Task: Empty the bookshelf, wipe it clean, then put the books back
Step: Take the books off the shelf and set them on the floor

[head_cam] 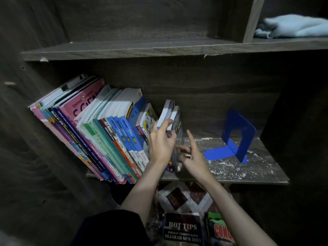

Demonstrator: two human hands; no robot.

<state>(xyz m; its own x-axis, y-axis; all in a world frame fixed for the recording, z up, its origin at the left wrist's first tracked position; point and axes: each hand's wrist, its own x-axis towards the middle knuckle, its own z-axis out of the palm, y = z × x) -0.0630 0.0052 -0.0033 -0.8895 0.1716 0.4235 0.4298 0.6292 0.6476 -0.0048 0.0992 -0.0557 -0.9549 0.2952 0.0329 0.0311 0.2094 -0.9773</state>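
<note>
Filling most of the view, the dark wooden bookshelf (124,48) has a bare upper board and a lower board (266,174) coated with pale dust (221,164) on its right half. A long row of books (106,135) takes up the left half of that lower board, all leaning to the left against the side wall. A blue bookend (237,132) stands alone to the right, well apart from the row. A light blue cloth (292,26) lies bunched in the upper right compartment, and two books on the floor (182,228) lie below the shelf.

The left hand (160,141) is clamped on a few small books (169,110) at the right end of the row, thumb on one side and fingers on the other. The right hand (192,158) is just beside them with fingers spread and holding nothing; whether its fingertips touch the covers I cannot tell.

With dust showing and most books in place, this looks like the emptying stage. To do it well, the right hand should support the small books from below while the left lifts them out together, so none slips. The leaning row may slump further once they go, so it is best cleared from the right in small handfuls.
</note>
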